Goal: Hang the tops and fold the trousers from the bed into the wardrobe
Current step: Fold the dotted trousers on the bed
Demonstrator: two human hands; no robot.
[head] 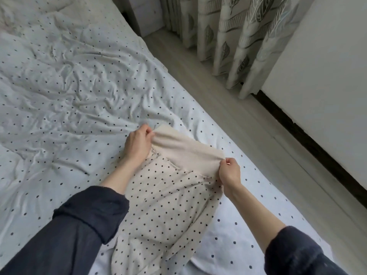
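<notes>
Fingers of the left hand (137, 143) pinch one end of the plain cream waistband, and those of the right hand (229, 172) pinch the other end, holding the band stretched between them. It belongs to the cream black-dotted cotton trousers (168, 211), which lie on the white black-dotted quilted bed (69, 96), near its edge, with the legs trailing back toward the person. No wardrobe is in view. The step looks like squaring up the waist before the fold. To do it well, keep the band taut and level, lay one leg exactly over the other with seams matched, then smooth the cloth flat before folding across.
</notes>
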